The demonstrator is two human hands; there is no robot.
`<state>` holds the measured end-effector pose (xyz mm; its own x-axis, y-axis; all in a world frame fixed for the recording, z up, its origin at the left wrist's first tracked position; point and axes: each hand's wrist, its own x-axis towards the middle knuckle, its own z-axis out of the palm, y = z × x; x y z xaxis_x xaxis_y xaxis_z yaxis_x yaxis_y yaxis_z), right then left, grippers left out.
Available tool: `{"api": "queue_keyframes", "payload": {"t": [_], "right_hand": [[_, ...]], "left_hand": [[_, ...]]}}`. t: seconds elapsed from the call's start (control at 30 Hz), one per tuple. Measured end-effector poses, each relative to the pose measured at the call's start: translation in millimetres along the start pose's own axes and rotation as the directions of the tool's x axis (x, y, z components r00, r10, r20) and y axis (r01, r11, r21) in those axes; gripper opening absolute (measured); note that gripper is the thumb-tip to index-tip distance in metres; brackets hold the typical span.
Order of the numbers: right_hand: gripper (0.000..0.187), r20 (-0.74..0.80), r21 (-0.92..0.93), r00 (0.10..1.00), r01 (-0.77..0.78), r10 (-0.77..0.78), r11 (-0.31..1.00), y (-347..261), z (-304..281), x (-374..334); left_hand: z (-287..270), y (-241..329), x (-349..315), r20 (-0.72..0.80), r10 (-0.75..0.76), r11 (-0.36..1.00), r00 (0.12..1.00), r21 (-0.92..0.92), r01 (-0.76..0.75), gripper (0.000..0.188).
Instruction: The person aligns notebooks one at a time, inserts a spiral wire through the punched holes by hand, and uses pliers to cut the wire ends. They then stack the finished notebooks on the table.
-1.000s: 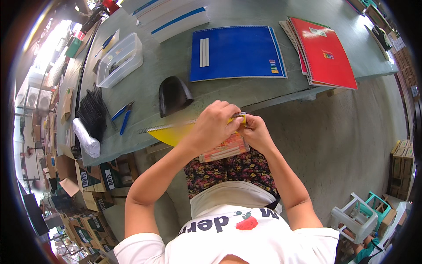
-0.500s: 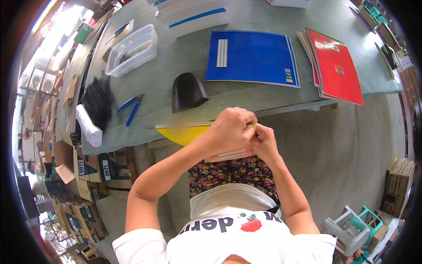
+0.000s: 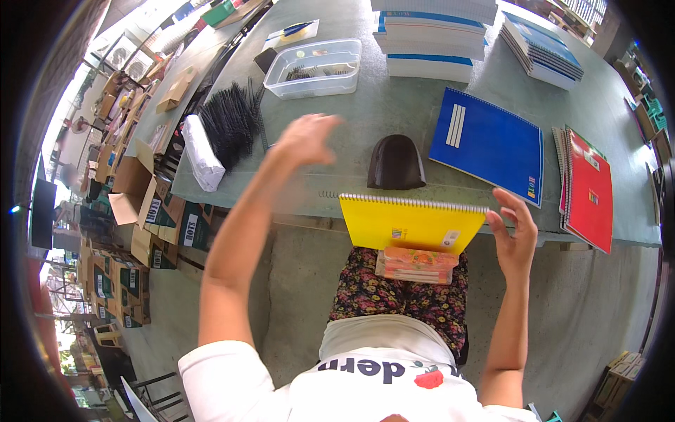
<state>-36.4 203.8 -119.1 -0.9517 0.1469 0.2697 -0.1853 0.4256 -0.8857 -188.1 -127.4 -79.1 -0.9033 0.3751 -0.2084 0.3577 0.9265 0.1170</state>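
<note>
Above the table, my left hand [image 3: 307, 139] is smeared by motion, with its fingers apart and nothing seen in them. It is beside a bundle of black spiral coils [image 3: 228, 123]. A yellow spiral notebook [image 3: 394, 221] stands tilted at the table's front edge, above my lap. Its metal spiral runs along the top, and a loose length sticks out past the left corner. My right hand [image 3: 517, 235] is at the notebook's right corner. The thumb tip touches the spiral's end, with the index finger apart from it. A patterned pink-orange pack [image 3: 418, 265] lies on my lap under the notebook.
A dark curved block [image 3: 396, 163] sits just behind the yellow notebook. Farther right lie a blue notebook [image 3: 492, 144] and red notebooks [image 3: 589, 190]. A clear plastic box [image 3: 314, 83] and a white wrapped roll [image 3: 202, 155] are left. Notebook stacks [image 3: 430, 39] rise at the back.
My left hand has left the spiral's right end and swung left over the table. My right hand's fingers have spread at the corner. The view has shifted left; the pliers no longer show.
</note>
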Motion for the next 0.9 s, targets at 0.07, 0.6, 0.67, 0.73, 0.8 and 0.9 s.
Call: {"api": "queue_keyframes", "payload": {"t": [0.07, 0.6, 0.67, 0.73, 0.8, 0.9], "right_hand": [[0.032, 0.172, -0.115, 0.968, 0.204, -0.183, 0.972, -31, 20, 14], [0.024, 0.660, -0.030, 0.731, 0.256, -0.173, 0.966, -38, 182, 48], [0.024, 0.674, 0.011, 0.726, 0.176, -0.137, 0.984, -40, 183, 48], [0.026, 0.695, 0.010, 0.710, 0.144, -0.110, 0.990, -41, 182, 49], [0.028, 0.710, 0.009, 0.698, 0.116, -0.089, 0.993, -42, 180, 51], [0.029, 0.716, 0.025, 0.695, 0.076, -0.071, 0.997, -44, 179, 49]], "left_hand": [[7, -63, -16, 0.235, -0.195, 0.978, 0.952, 0.120, 0.171, 0.071], [93, 32, -130, 0.315, -0.220, 0.200, 0.923, -0.912, 0.359, 0.021], [103, 32, -130, 0.302, -0.213, 0.156, 0.929, -0.928, 0.337, 0.022], [99, 36, -128, 0.352, -0.219, 0.107, 0.910, -0.918, 0.381, 0.026], [93, 38, -127, 0.335, -0.223, 0.177, 0.916, -0.910, 0.376, 0.027], [86, 35, -126, 0.350, -0.225, 0.222, 0.909, -0.890, 0.397, 0.029]]}}
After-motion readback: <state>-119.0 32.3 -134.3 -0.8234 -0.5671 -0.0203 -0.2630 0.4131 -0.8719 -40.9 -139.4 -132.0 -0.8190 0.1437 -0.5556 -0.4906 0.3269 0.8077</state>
